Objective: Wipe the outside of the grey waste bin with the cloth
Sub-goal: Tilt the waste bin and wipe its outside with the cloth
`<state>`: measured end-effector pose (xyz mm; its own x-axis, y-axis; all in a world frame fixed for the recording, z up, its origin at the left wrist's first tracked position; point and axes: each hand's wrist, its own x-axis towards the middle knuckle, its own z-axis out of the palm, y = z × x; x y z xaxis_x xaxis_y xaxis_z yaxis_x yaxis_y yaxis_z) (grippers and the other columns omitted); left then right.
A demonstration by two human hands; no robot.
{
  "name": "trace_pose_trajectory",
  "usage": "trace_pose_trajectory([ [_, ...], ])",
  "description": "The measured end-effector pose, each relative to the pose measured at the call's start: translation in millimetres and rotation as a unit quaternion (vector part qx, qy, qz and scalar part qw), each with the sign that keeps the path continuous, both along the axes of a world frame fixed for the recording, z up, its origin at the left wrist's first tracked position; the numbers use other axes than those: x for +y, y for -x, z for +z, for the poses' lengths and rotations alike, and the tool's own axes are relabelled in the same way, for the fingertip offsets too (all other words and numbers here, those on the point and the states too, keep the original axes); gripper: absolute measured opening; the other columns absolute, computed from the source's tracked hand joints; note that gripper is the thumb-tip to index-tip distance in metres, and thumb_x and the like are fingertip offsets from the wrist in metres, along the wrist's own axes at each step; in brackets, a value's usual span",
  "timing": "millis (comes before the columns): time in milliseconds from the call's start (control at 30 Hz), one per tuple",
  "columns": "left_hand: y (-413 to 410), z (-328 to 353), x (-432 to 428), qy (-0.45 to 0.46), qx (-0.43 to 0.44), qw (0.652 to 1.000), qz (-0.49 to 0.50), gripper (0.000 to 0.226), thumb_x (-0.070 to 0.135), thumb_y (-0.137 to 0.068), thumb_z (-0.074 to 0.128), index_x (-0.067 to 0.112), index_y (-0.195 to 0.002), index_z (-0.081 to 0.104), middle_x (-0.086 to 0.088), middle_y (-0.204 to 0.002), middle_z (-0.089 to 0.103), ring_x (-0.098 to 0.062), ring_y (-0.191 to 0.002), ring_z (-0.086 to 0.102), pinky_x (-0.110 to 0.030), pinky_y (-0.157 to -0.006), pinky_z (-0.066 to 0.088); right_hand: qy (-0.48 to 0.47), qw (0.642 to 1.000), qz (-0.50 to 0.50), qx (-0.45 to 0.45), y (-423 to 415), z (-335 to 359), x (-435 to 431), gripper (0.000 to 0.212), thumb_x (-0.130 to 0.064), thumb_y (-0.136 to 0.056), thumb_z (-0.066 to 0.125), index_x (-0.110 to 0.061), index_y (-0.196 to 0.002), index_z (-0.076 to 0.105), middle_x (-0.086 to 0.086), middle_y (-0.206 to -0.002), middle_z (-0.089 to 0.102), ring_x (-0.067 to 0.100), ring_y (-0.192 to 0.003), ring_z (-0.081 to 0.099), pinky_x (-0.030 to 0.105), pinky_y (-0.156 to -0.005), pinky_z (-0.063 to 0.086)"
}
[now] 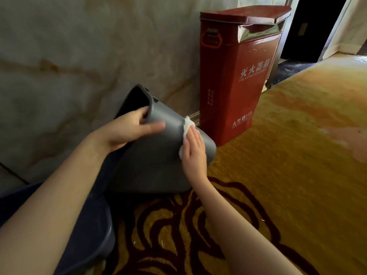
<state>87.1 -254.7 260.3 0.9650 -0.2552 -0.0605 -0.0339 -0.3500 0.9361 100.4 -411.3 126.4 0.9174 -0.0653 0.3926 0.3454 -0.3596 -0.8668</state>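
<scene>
Pale marbled wall [79,56] behind, gold carpet [297,155] with dark red swirls below. Left hand [127,130] clamped on rim of smooth grey waste bin [151,155], fingers hooked inside, thumb stretched along outer wall. Bin tipped, mouth up-left. Right hand [193,147] flat, fingers straight, pressing white crumpled cloth [186,126] against bin's side. Red metal fire extinguisher box [238,76] just beyond

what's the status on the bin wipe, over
Left hand grip on tilted grey bin rim. Right hand pressing white cloth flat on bin's side. Red extinguisher box close behind.
</scene>
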Motion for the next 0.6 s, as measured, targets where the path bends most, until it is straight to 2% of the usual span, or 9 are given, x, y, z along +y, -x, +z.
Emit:
trace_pose_trajectory([
  [67,4.7,-5.3,18.3,-0.175,-0.006,0.985,-0.008,0.05,0.021,-0.069,0.076,0.038,-0.108,0.05,0.026,-0.094,0.066,0.008,-0.082,0.063,-0.004,-0.063,0.046,0.029,0.999,-0.009,0.043,-13.2,-17.7,-16.5,0.042,-0.018,-0.099,0.036,-0.012,-0.14,0.036,0.007,-0.152,0.033,0.019,-0.142,0.024,0.031,-0.118,0.017],
  [100,5.8,-9.8,26.4,-0.212,-0.004,0.977,0.002,0.051,0.013,-0.073,0.073,0.036,-0.111,0.048,0.023,-0.096,0.062,0.006,-0.085,0.061,-0.006,-0.065,0.044,0.046,0.998,-0.011,0.052,-20.7,-24.3,-24.6,0.04,-0.015,-0.099,0.037,-0.01,-0.138,0.04,0.01,-0.15,0.036,0.023,-0.141,0.028,0.033,-0.117,0.019],
  [167,6.8,-18.2,34.6,-0.2,-0.005,0.98,0.016,0.049,0.007,-0.078,0.067,0.033,-0.115,0.047,0.021,-0.099,0.058,-0.003,-0.093,0.059,-0.011,-0.071,0.042,0.068,0.996,-0.012,0.061,-34.6,-31.8,-35.4,0.034,-0.011,-0.098,0.037,-0.003,-0.129,0.047,0.016,-0.138,0.048,0.03,-0.13,0.041,0.042,-0.109,0.032],
  [233,3.8,-22.2,34.4,-0.174,-0.022,0.984,0.033,0.05,0.005,-0.079,0.066,0.033,-0.116,0.047,0.023,-0.099,0.058,0.002,-0.092,0.057,-0.013,-0.073,0.043,0.067,0.996,-0.02,0.063,-44.4,-33.4,-36.8,0.029,-0.008,-0.097,0.038,-0.001,-0.121,0.05,0.017,-0.127,0.055,0.032,-0.119,0.049,0.042,-0.1,0.04],
  [300,-1.8,-23.0,32.9,-0.154,-0.029,0.986,0.051,0.047,0.004,-0.079,0.065,0.034,-0.111,0.05,0.021,-0.097,0.059,0.003,-0.092,0.056,-0.016,-0.074,0.044,0.062,0.995,-0.05,0.058,-47.6,-35.3,-29.9,0.032,-0.008,-0.096,0.038,-0.002,-0.125,0.049,0.016,-0.13,0.054,0.03,-0.121,0.048,0.037,-0.101,0.039],
  [400,-10.1,-23.5,30.2,-0.162,-0.036,0.984,0.061,0.042,0.005,-0.079,0.065,0.035,-0.106,0.052,0.017,-0.098,0.061,-0.005,-0.091,0.059,-0.017,-0.073,0.045,0.023,0.99,-0.116,0.082,-41.6,-45.3,-15.9,0.037,-0.01,-0.097,0.038,-0.002,-0.132,0.045,0.014,-0.138,0.049,0.03,-0.127,0.043,0.037,-0.106,0.035],
  [467,-15.9,-26.2,26.6,-0.216,-0.067,0.969,0.101,0.045,0.009,-0.081,0.064,0.024,-0.12,0.049,0.006,-0.109,0.062,-0.012,-0.093,0.058,-0.02,-0.076,0.043,0.001,0.984,-0.14,0.112,-30.6,-57.8,-7.9,0.04,-0.008,-0.096,0.04,-0.008,-0.136,0.043,0.013,-0.14,0.048,0.029,-0.127,0.044,0.032,-0.104,0.036],
  [533,-19.3,-30.5,20.6,-0.31,-0.099,0.931,0.166,0.053,0.019,-0.084,0.06,0.015,-0.132,0.037,-0.007,-0.125,0.057,-0.026,-0.108,0.056,-0.029,-0.084,0.042,-0.038,0.976,-0.127,0.174,-17.7,-71.7,0.8,0.042,-0.007,-0.095,0.043,-0.015,-0.136,0.044,0.011,-0.136,0.051,0.026,-0.122,0.049,0.029,-0.098,0.039],
  [600,-19.3,-36.0,15.0,-0.378,-0.097,0.898,0.206,0.062,0.029,-0.086,0.057,0.016,-0.137,0.025,-0.014,-0.132,0.053,-0.036,-0.115,0.053,-0.039,-0.088,0.045,-0.104,0.959,-0.102,0.243,-9.1,-80.3,7.8,0.041,-0.008,-0.094,0.047,-0.017,-0.134,0.048,0.01,-0.131,0.056,0.025,-0.12,0.053,0.029,-0.098,0.042],
])
